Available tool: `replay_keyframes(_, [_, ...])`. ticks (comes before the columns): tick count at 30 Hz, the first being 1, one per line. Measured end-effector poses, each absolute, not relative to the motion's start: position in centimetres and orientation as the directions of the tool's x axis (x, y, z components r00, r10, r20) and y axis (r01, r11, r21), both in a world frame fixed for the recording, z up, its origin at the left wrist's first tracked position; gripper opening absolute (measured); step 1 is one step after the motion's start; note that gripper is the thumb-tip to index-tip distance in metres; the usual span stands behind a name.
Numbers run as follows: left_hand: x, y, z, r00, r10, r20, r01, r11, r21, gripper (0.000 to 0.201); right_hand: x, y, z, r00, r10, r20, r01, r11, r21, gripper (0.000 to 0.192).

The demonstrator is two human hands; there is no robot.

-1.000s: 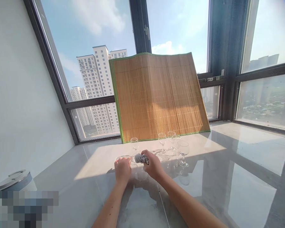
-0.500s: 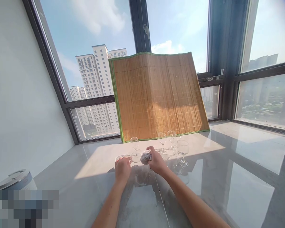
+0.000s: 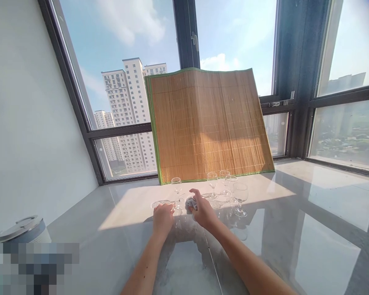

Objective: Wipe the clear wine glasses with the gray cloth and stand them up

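left hand [image 3: 162, 216] grips a wine glass [image 3: 167, 203] held on its side; right hand [image 3: 203, 210] is closed on a grey cloth [image 3: 190, 203] at its bowl, above the bench [image 3: 295, 229].

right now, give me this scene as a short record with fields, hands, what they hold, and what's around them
left hand: left hand grips a clear wine glass lying on its side
right hand: right hand clutches a bunched grey cloth close to the held glass
standing glasses: one stemmed glass behind the hands, a group of glasses to the right, all upright
backdrop: bamboo mat with green edging leaning against the window
surface: glossy grey floor, part sunlit
far left: round lidded container by the white wall
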State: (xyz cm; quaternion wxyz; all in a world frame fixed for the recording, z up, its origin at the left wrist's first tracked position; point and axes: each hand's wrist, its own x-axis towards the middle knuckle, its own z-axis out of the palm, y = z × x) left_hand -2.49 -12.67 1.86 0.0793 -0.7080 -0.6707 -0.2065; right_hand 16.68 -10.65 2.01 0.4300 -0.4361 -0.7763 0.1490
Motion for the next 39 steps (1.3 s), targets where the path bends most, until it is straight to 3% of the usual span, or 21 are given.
replay_keyframes(10, [-2.2, -12.9, 2.0, 0.009, 0.93, 0.369, 0.982, -0.078, 0.172, 0.031, 17.2, -10.8, 2.7, -0.188, 0.733, 0.654, 0.512, 0.641, -0.571, 0.064])
replay_keyframes(17, [-2.3, -12.9, 1.8, 0.035, 0.921, 0.388, 0.986, -0.095, 0.136, 0.032, 16.9, -10.9, 2.8, -0.159, 0.752, 0.639, 0.323, 0.651, -0.687, 0.064])
replay_keyframes(21, [-1.9, -12.7, 1.5, 0.143, 0.917, 0.373, 0.982, -0.178, 0.062, 0.022, 16.2, -11.5, 2.9, -0.308, 0.719, 0.624, 0.307, 0.695, -0.65, 0.069])
replay_keyframes(24, [-1.7, -12.7, 1.4, 0.222, 0.901, 0.372, 0.969, -0.247, 0.02, 0.022, 16.3, -11.6, 3.2, -0.262, 0.712, 0.651, 0.35, 0.699, -0.624, 0.064])
replay_keyframes(29, [-1.8, -12.6, 1.7, 0.189, 0.88, 0.435, 0.944, -0.285, 0.167, 0.023, 18.1, -10.4, 3.9, 0.072, 0.744, 0.664, 0.291, 0.621, -0.727, 0.048])
replay_keyframes(32, [-2.2, -12.5, 1.8, 0.106, 0.882, 0.459, 0.928, -0.253, 0.272, 0.022, 19.0, -9.8, 4.0, 0.186, 0.769, 0.612, 0.192, 0.583, -0.79, 0.045])
replay_keyframes(36, [-2.6, -12.2, 1.7, -0.002, 0.872, 0.489, 0.917, -0.193, 0.348, 0.021, 19.1, -9.3, 3.6, 0.157, 0.814, 0.559, 0.134, 0.543, -0.829, 0.042])
replay_keyframes(39, [-2.6, -12.0, 1.5, 0.027, 0.862, 0.506, 0.914, -0.226, 0.337, 0.021, 18.5, -9.3, 3.2, 0.065, 0.865, 0.497, 0.08, 0.492, -0.867, 0.042])
